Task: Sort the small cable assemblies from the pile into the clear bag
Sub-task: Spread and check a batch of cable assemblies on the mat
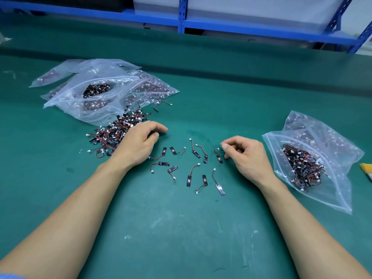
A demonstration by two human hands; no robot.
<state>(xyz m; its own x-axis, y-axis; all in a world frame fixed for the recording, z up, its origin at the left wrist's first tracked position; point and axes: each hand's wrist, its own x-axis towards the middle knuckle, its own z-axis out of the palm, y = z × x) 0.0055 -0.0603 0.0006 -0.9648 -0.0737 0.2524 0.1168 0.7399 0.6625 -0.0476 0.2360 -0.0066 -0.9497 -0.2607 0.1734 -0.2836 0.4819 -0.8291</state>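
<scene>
A pile of small cable assemblies [112,133], black strips with red-and-black wires and white plugs, lies left of centre on the green mat. My left hand [138,142] rests on the pile's right edge with its fingers loosely bent, holding nothing I can see. Several loose assemblies [189,178] lie scattered between my hands. My right hand [246,156] has curled fingers, and its thumb and index fingertip pinch the wire end of one cable assembly [219,158] whose strip lies on the mat. An open clear bag [332,190] holding several assemblies lies to the right.
Several more clear zip bags [96,97] of assemblies are heaped behind the pile at the left. Another filled bag [302,125] lies under the right one. A yellow-edged object [367,170] shows at the right edge. Blue shelving [182,21] stands beyond the mat.
</scene>
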